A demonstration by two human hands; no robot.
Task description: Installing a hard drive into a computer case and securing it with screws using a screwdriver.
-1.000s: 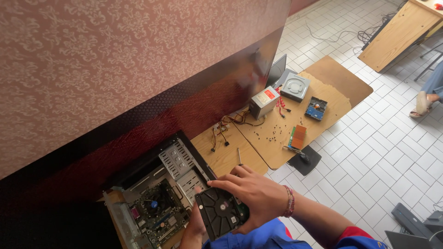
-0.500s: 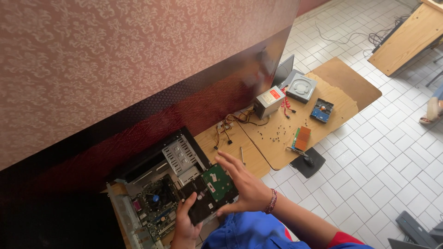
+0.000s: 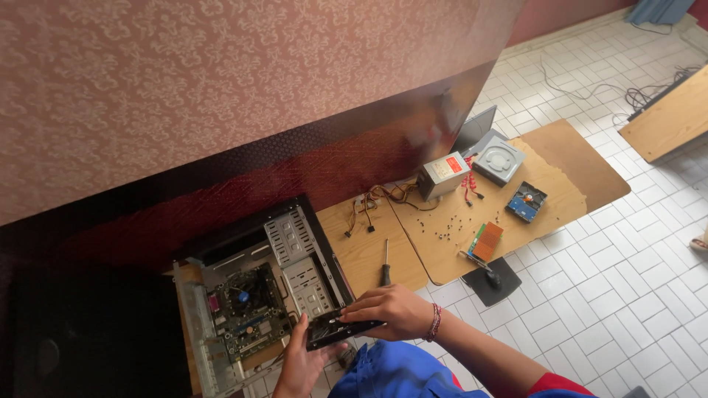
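Observation:
Both my hands hold a black hard drive edge-on at the near corner of an open computer case. My left hand grips it from below; my right hand, a bead bracelet on its wrist, lies across its top. Inside the case, which lies on its side, I see a motherboard and a perforated metal drive cage. A screwdriver lies on the wooden board just beyond my right hand.
On the boards farther right lie a grey power supply with coloured cables, an optical drive, a blue-backed hard drive, an orange-and-green card and several loose screws. A patterned wall rises on the left; white floor tiles lie to the right.
The hard drive has been turned from flat, circuit board up, to edge-on and lowered toward the case's near corner. My view has shifted right and upward.

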